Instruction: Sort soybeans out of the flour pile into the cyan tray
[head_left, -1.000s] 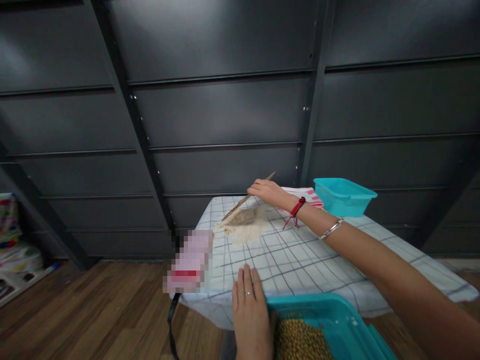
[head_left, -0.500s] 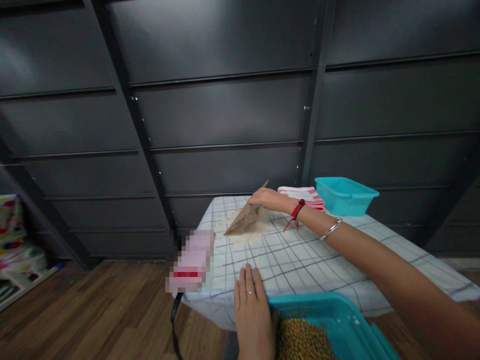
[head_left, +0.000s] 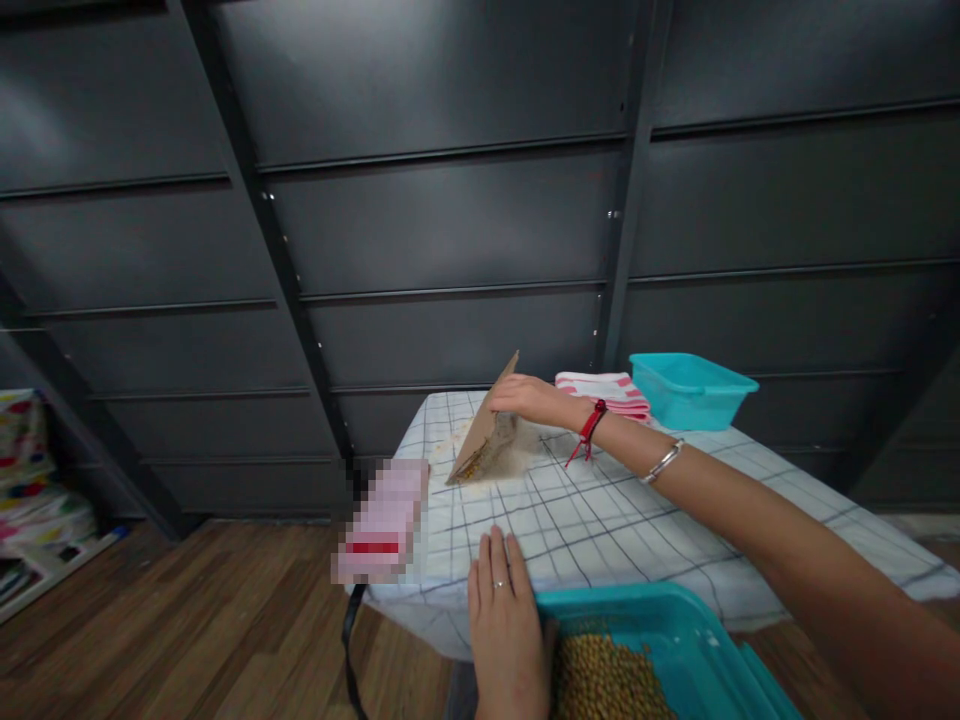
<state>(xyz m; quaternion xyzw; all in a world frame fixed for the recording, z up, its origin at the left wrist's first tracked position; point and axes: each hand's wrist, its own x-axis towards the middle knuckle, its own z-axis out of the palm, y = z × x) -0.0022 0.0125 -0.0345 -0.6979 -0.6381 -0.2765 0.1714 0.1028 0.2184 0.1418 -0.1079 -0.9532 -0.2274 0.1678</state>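
Observation:
My right hand (head_left: 536, 400), with a red string bracelet and a silver bangle at its wrist, reaches over the table and grips a flat piece of brown cardboard (head_left: 478, 435). The board leans at a slant, its lower edge down on the checked cloth (head_left: 585, 545). Sand-coloured fine material (head_left: 519, 458) is spread beneath and beside it, with some yellowish bits along the lower edge. My left hand (head_left: 507, 625), a ring on one finger, lies with fingers stretched out along the left side of a teal tub (head_left: 622, 598). Brownish grains (head_left: 611, 680) fill part of that tub.
At the table's far right stands a second teal tub (head_left: 694, 400), beside a folded pink-and-white striped towel (head_left: 604, 392). A blurred pink item (head_left: 384, 520) with a black strap lies at the left table edge. Dark metal panels (head_left: 450, 220) rise behind the table.
My right hand has shifted slightly left and towards me with the cardboard, which now stands steeper. My left hand and the tubs have stayed put.

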